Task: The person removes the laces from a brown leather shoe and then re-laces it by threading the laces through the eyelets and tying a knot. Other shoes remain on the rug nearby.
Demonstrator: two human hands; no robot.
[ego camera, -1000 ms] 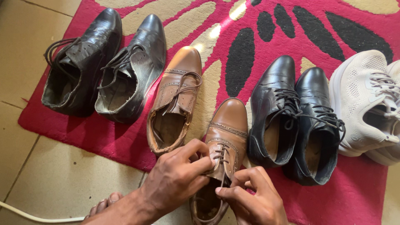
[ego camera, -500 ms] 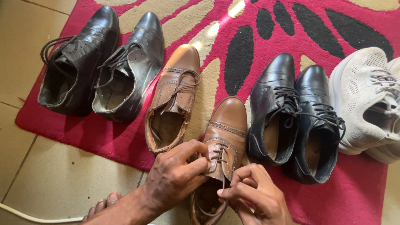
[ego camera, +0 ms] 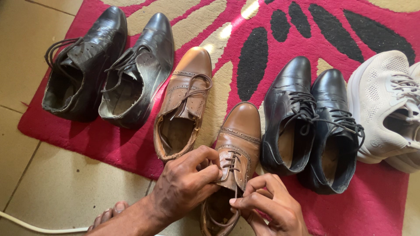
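Observation:
A tan brogue shoe (ego camera: 238, 131) lies toe-away on the red rug in front of me. My left hand (ego camera: 186, 183) pinches the left flap and a brown lace beside the eyelets. My right hand (ego camera: 269, 205) grips the lace end at the shoe's opening, pulling it down toward me. The matching tan shoe (ego camera: 183, 102) lies just left, its laces loose.
Two worn black lace-up shoes (ego camera: 105, 65) lie at the left of the red, cream and black rug (ego camera: 258, 48). A shinier black pair (ego camera: 310, 118) and white sneakers (ego camera: 387, 105) lie at the right. My bare toes (ego camera: 107, 214) and a white cable (ego camera: 35, 227) rest on beige tiles.
My right hand has shifted slightly lower and tighter on the lace. The left hand stays on the flap, and the shoes have not moved.

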